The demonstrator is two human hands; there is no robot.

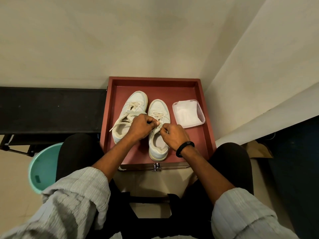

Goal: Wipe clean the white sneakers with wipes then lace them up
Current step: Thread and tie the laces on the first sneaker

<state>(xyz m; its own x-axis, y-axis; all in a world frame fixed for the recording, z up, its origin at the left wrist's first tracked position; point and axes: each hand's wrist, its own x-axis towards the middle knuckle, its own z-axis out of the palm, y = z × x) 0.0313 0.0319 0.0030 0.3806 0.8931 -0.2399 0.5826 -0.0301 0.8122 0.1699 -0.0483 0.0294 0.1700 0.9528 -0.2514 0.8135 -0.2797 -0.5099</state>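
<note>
Lace pinched in fingers of left hand and right hand | over nearer sneaker (2 in tray)

L hand & R hand nearly touching, fingers curled, each pinching lace; both forearms bare, reaching fwd, converging.

Red tray sits square before you, far edge against cream wall. Chrome latch shows at middle of tray's near edge. Left of tray, black bench top runs along wall, just beside tray's side. Teal plastic bucket stands on pale floor by your left knee, partly hidden by it. Crumpled brown paper lies beyond your right knee, beside dark blue panel.
</note>
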